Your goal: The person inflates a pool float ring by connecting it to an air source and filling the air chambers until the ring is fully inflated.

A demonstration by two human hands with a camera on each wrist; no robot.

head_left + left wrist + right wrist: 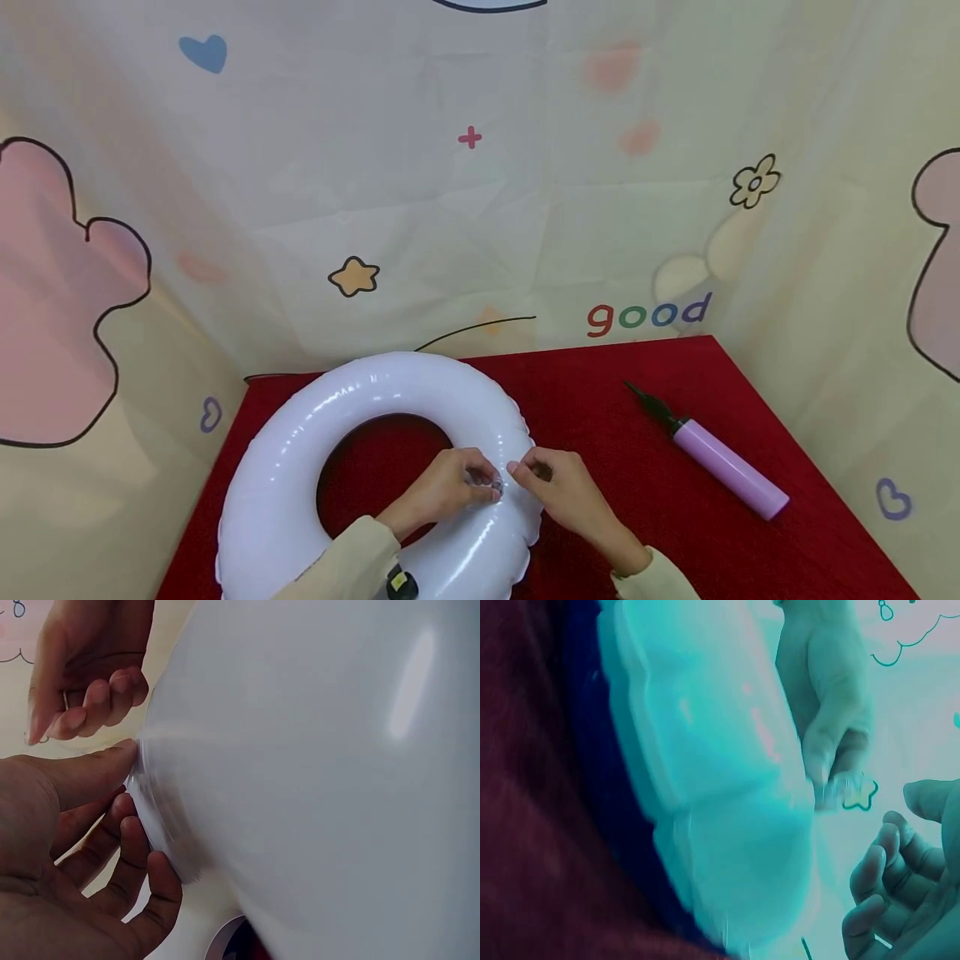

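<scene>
A white inflatable swim ring lies plump on the red cloth. On top of its right side, my left hand pinches the small clear valve between thumb and fingers. The right wrist view shows the valve standing out from the ring's surface in that grip. My right hand hovers just right of the valve, its fingers loosely bent with nothing between them. In the left wrist view, the right hand is a short way beyond the left thumb.
A hand pump with a pink-purple barrel and black nozzle lies on the red cloth to the right. Printed fabric walls close in the back and both sides of the table.
</scene>
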